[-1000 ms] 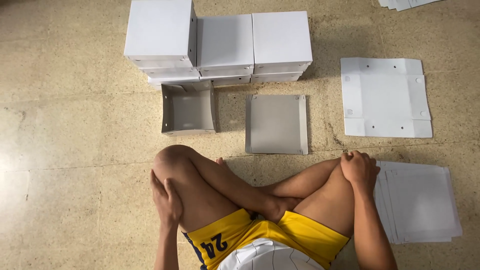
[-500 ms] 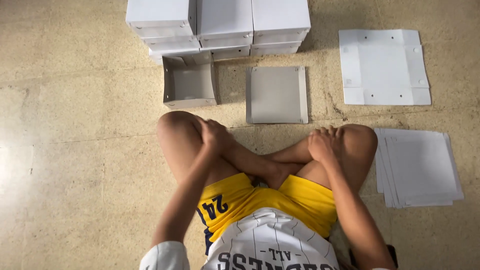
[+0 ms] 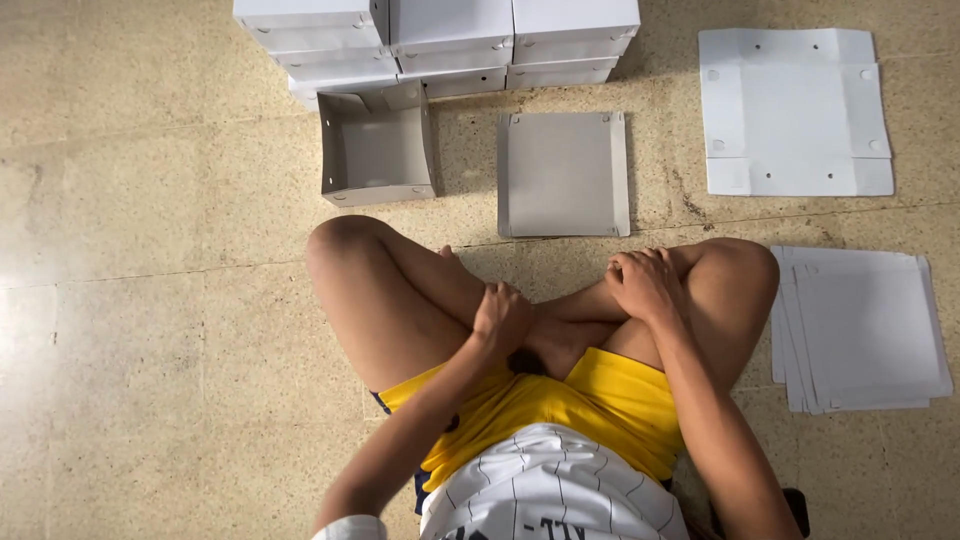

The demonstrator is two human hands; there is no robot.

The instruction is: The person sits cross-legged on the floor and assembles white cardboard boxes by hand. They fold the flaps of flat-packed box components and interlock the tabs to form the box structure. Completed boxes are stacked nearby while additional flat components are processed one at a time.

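Both hands slid inward, resting empty on shins.

The stacked white boxes (image 3: 440, 40) are cut off by the top edge.

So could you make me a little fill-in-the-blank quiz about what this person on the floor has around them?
1. The left hand rests on the person's own crossed ____.
2. The right hand holds ____.
3. The open grey box lies to the ____ of the flat grey tray in the picture.
4. The stack of white sheets lies beside the person's ____ knee.

Missing words: legs; nothing; left; right
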